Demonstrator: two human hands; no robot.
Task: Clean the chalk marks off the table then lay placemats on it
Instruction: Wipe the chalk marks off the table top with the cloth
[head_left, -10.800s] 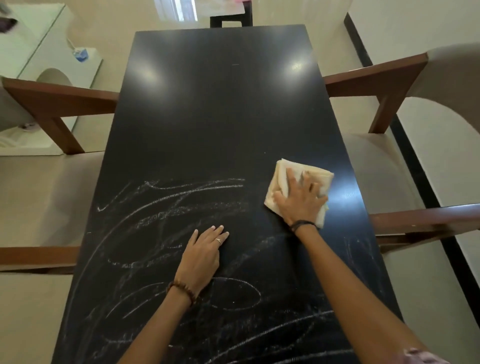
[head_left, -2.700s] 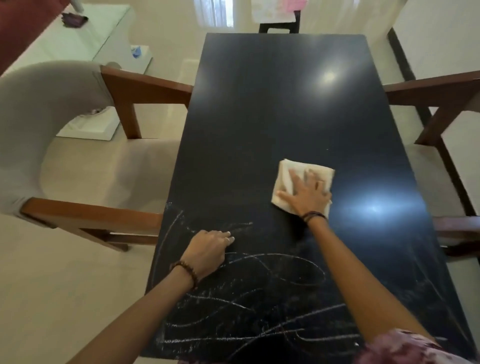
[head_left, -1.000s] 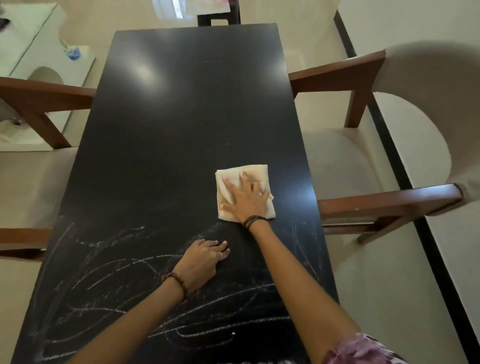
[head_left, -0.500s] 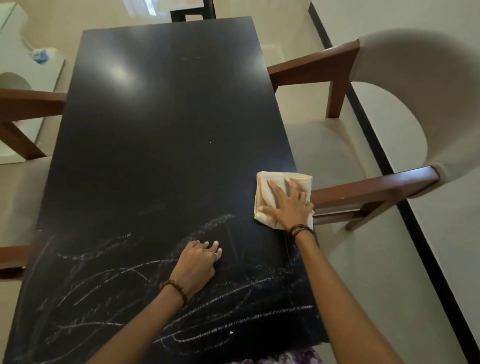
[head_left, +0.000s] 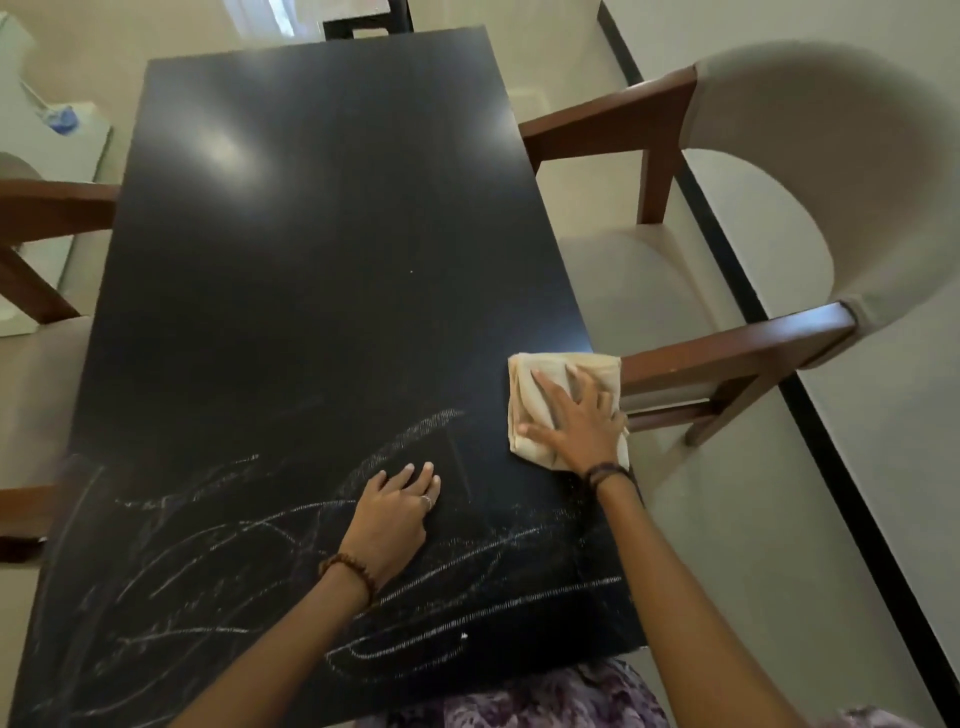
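We see a black table (head_left: 322, 218), glossy w/ glare spots at far end. Chalk marks (head_left: 208, 551) cover near third. Folded cloth (head_left: 550, 371) lies at right edge, overhanging slightly. Both hands rest on the top: left (head_left: 395, 512) on chalk, right (head_left: 576, 421) on cloth.

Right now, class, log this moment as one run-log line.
step: wiping | right hand: presses folded beige cloth at black table's right edge | left hand: rests on table | white chalk marks: near end

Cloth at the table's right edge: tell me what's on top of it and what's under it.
The right hand lies spread flat on the cloth, pressing it onto the black table. The cloth's outer corner overhangs the table edge. Whether chalk marks remain beneath it cannot be seen.
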